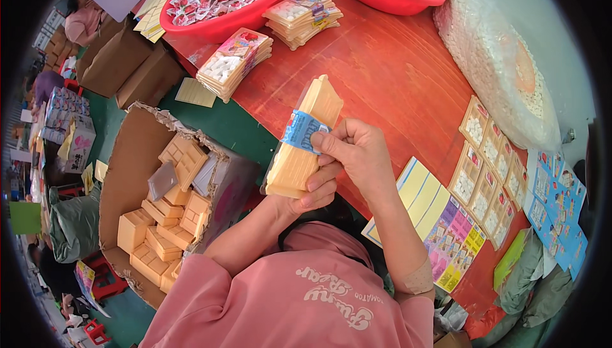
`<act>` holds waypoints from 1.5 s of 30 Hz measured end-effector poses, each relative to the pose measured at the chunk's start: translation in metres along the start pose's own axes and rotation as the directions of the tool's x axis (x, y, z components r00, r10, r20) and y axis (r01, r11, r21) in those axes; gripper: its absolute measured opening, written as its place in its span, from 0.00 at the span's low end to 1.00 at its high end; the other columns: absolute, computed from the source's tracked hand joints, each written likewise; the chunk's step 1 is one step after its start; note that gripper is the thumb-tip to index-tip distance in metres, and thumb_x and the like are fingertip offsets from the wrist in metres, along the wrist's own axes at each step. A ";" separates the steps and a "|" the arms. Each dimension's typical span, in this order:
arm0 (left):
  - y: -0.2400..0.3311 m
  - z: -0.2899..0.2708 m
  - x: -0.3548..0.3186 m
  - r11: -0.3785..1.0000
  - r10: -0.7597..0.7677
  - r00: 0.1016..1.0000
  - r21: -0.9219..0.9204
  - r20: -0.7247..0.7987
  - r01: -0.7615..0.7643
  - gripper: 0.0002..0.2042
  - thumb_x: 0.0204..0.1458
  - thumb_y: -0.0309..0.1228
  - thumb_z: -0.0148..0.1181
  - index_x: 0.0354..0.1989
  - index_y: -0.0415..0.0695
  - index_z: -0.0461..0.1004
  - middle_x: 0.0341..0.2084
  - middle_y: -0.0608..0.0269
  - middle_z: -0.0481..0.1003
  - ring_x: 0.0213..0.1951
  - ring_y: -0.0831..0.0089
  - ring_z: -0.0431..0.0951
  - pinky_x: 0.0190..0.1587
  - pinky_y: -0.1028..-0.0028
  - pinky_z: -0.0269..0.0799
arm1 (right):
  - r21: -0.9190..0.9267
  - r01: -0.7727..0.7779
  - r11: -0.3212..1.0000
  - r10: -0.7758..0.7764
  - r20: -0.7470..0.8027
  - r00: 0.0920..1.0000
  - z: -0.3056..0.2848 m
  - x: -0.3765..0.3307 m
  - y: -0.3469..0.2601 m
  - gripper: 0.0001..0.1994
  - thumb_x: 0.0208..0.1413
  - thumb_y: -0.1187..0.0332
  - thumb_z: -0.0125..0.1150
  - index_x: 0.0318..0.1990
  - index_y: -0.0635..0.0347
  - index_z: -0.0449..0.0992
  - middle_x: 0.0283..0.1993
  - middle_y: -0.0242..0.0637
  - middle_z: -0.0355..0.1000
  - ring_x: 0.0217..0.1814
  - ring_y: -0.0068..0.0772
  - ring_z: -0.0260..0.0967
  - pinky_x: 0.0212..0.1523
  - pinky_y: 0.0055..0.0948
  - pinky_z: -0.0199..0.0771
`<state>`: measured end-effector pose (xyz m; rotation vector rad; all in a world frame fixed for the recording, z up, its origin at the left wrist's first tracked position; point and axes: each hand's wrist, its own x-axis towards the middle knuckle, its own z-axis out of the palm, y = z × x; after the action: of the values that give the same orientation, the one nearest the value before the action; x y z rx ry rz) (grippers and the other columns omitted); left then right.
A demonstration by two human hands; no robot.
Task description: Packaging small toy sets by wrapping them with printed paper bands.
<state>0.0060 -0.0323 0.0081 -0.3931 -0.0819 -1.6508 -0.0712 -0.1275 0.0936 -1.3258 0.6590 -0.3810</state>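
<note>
Centrally, a pack (291,172) is grasped near its lower end by the left hand (313,196). Its blue band (301,131) is held by the right hand (358,150), thumb on top.

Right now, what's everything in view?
Banded pack: one, cream-blue, centre
Table: one, red, ahead
Basins: two, red, far edge
Pack stacks: two, cream, upper left
Clear bag: one, whitish contents, right
Filled trays: several, cream, right
Printed sheets: several, multicoloured, right
Torn carton: one, brown, left
Loose trays: many, cream, in carton
Boxes: several, mostly brown, left
People: several, varied clothing, left
Shirt: one, pink, below
Left hand: one, bare, below pack
Right hand: one, bare, on band
</note>
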 end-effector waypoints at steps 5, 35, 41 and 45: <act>0.000 0.009 0.002 0.996 -0.006 0.999 0.086 -0.045 0.010 0.17 0.59 0.44 0.40 0.33 0.39 0.61 0.16 0.52 0.68 0.10 0.62 0.68 0.09 0.73 0.61 | 0.003 -0.093 0.996 0.093 0.032 0.995 -0.010 0.001 -0.002 0.11 0.49 0.68 0.65 0.23 0.58 0.67 0.20 0.33 0.71 0.21 0.19 0.68 0.21 0.14 0.63; 0.000 0.025 0.020 0.176 0.583 0.783 0.974 -0.219 0.142 0.18 0.58 0.36 0.52 0.52 0.37 0.67 0.41 0.61 0.73 0.41 0.75 0.74 0.41 0.74 0.72 | 0.466 0.036 0.884 -0.014 -0.049 0.999 -0.060 -0.026 0.054 0.16 0.54 0.70 0.59 0.48 0.67 0.68 0.45 0.38 0.72 0.44 0.25 0.71 0.46 0.26 0.72; -0.002 0.023 0.023 0.423 0.567 0.755 0.903 -0.328 0.074 0.16 0.55 0.33 0.56 0.49 0.38 0.69 0.40 0.63 0.73 0.43 0.76 0.73 0.45 0.74 0.72 | 0.502 0.002 0.865 0.007 -0.017 1.000 -0.061 -0.027 0.056 0.16 0.54 0.71 0.59 0.48 0.67 0.68 0.44 0.37 0.72 0.44 0.25 0.71 0.46 0.26 0.72; -0.001 0.022 0.023 0.453 0.569 0.761 0.891 -0.313 0.028 0.13 0.54 0.30 0.58 0.46 0.38 0.70 0.37 0.63 0.74 0.41 0.76 0.74 0.44 0.73 0.73 | 0.486 0.009 0.874 0.000 -0.018 1.000 -0.063 -0.027 0.057 0.16 0.54 0.71 0.59 0.49 0.67 0.68 0.44 0.37 0.72 0.45 0.25 0.71 0.47 0.27 0.72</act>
<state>0.0081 -0.0479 0.0354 0.8796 -0.3534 -1.1030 -0.1384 -0.1471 0.0377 -0.8409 0.5283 -0.5245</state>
